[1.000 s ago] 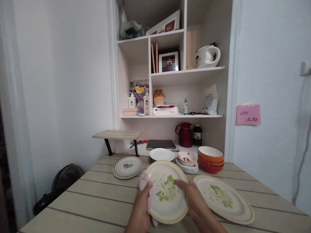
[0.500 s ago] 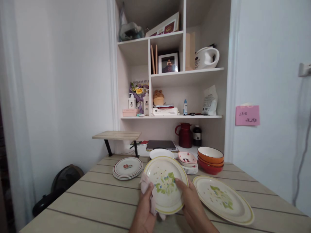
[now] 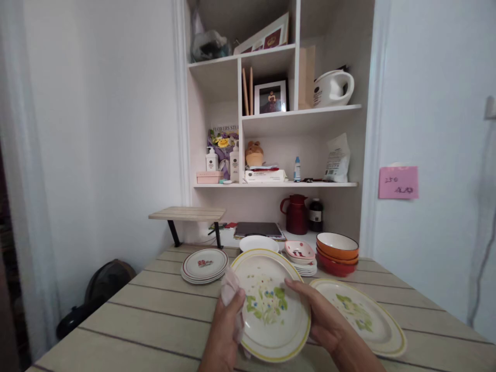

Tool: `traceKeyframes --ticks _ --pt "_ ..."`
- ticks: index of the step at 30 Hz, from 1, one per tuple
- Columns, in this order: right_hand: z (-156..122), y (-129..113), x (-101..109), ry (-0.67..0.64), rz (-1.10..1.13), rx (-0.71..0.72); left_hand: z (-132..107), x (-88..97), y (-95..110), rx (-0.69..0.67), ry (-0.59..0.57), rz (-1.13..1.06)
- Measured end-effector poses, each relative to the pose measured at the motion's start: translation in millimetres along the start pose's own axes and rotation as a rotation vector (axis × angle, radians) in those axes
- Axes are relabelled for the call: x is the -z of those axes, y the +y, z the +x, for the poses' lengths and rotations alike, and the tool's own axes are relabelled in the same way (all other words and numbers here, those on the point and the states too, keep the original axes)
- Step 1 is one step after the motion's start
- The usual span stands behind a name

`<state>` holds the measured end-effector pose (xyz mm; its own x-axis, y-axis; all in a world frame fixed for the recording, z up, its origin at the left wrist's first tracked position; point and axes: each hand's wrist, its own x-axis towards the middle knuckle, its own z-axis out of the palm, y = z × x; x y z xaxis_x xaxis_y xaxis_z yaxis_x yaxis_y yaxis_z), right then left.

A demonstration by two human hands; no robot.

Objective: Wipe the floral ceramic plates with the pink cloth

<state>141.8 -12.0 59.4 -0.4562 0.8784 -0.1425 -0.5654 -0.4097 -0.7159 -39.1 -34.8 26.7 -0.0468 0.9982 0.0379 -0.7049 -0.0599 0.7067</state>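
Note:
A cream plate (image 3: 271, 330) with a yellow rim and a green leaf-and-flower print is held up, tilted, over the table between my hands. My left hand (image 3: 222, 328) is closed on its left edge, with a pale pink cloth (image 3: 229, 287) bunched between hand and plate. My right hand (image 3: 325, 315) grips the right edge, thumb on the face and fingers behind, partly hidden. Right of my right hand, a larger oval platter (image 3: 382, 328) with the same print lies on the table.
On the slatted table (image 3: 143, 320) are stacked red-rimmed plates (image 3: 194, 263), a white dish (image 3: 259, 243), small pink bowls (image 3: 299, 250) on small plates, and orange and red bowls (image 3: 337, 245). A raised wooden stand (image 3: 186, 213), a laptop (image 3: 258, 229) and a red jug (image 3: 296, 214) are behind.
The plate has turned between my hands, its print rotating, and come slightly lower and nearer. My right hand has shifted right along its edge; my left hand still holds the cloth against the plate.

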Motion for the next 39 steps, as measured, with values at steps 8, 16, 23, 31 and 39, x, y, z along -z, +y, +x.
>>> traceKeyframes --ticks 8,16,23,31,39 --pt "18 16 5 0.004 -0.007 0.063 2 2.7 -3 -0.018 0.059 0.02" --pt "19 28 -4 0.187 0.02 0.231 11 9.6 -7 0.027 0.07 -0.046" --pt "20 29 -8 0.227 0.056 0.331 13 7.4 -14 0.12 0.041 -0.16" --pt "28 23 3 0.26 0.11 0.341 4 -5.7 -15 0.077 -0.159 -0.384" --pt "23 16 2 0.249 0.089 0.332 16 12.4 -16 0.044 -0.484 -0.469"
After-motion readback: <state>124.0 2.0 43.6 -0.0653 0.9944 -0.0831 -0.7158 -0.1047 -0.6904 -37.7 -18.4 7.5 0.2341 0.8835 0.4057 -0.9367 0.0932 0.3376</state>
